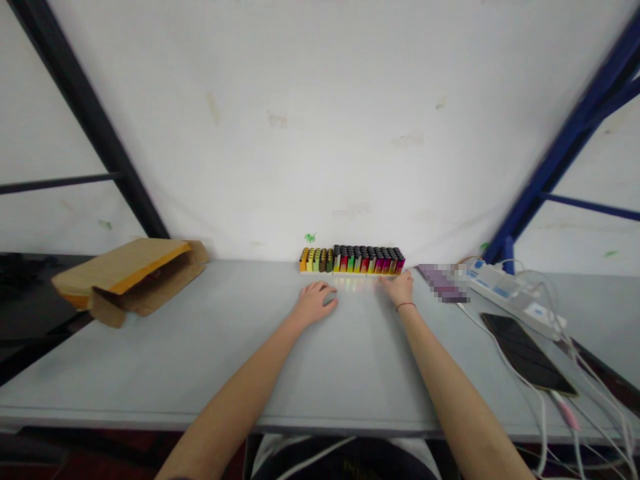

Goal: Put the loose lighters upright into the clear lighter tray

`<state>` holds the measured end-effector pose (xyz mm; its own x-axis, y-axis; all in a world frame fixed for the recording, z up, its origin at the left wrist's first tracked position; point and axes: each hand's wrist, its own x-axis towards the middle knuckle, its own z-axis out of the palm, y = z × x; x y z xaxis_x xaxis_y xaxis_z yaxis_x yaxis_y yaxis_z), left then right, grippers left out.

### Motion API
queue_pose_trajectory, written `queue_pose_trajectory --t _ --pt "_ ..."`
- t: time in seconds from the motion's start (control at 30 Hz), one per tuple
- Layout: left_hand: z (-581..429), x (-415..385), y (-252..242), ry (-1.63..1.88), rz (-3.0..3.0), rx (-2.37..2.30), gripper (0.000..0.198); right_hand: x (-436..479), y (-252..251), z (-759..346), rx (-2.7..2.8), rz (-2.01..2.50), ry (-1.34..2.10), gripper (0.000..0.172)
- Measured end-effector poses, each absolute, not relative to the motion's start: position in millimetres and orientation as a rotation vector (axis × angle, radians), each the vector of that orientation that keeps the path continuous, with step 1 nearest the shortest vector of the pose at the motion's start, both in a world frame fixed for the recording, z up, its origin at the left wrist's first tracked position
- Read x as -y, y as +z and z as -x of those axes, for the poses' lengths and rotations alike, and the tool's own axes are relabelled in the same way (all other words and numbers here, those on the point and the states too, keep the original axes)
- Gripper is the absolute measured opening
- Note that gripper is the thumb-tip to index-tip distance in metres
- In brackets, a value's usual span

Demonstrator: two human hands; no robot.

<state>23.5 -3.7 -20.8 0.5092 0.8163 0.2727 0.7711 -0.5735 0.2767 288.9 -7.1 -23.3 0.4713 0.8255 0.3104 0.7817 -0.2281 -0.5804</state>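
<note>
Rows of lighters with black tops and bright multicoloured bodies (369, 260) stand upright in a shallow pale tray (360, 274) against the wall. Directly to their left is a shorter group of yellow, green and brown lighters (316, 261), also upright. My right hand (399, 288) is at the front right corner of the multicoloured set, thumb and fingers apart; it seems to touch the tray's edge without gripping it. In front of the yellow and green group, my left hand (315, 302) rests on the table, its fingers loosely bent and apart, holding nothing.
An open brown cardboard box (140, 270) lies on its side at the table's left. On the right are a blurred purple flat item (443, 283), a white power strip (515, 297), a dark phone (527, 353) and white cables (543, 427). A blue metal post (555, 150) rises behind.
</note>
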Motion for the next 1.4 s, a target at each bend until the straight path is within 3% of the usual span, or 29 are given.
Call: queue_pose_trajectory --t 0.07,0.2,0.53,1.4 --pt "-26 7 -22 0.53 -2.648 -1.338 0.038 16 -31 -268 1.303 2.127 0.047 0.072" --pt "-30 7 -23 0.44 -2.626 -1.353 0.042 35 -34 -235 1.729 2.093 0.1 0.045" --pt "-28 5 -21 0.322 -2.616 -1.309 0.049 47 -21 -240 2.198 1.888 0.184 0.061" --pt "-25 1 -23 0.355 -2.613 -1.286 0.047 53 -23 -249 2.134 1.814 0.209 0.055"
